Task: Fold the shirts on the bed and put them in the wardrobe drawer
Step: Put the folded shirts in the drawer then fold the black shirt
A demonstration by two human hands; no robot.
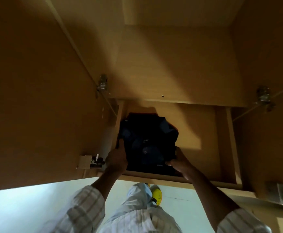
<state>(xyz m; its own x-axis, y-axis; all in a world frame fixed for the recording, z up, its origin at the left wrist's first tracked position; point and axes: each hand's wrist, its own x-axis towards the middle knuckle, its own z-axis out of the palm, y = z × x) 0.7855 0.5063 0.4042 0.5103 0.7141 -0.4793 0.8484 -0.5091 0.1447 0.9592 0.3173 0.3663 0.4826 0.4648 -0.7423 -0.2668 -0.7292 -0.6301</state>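
Note:
A folded dark blue shirt (148, 142) lies in the left half of the pulled-out wooden wardrobe drawer (203, 132). My left hand (117, 158) grips the shirt's left near edge. At its right near corner my right hand (177, 159) holds the cloth, with the fingers curled under it. Whether the shirt rests fully on the drawer floor is hard to tell in the dim light. Only this one shirt shows; the bed is out of view.
An open wardrobe door (36, 98) stands at the left with its hinge (102, 84) and a lock fitting (91, 161). Another door (272, 115) is at the right. Below are a pale floor (28, 207), my trouser leg and a yellow slipper (156, 194).

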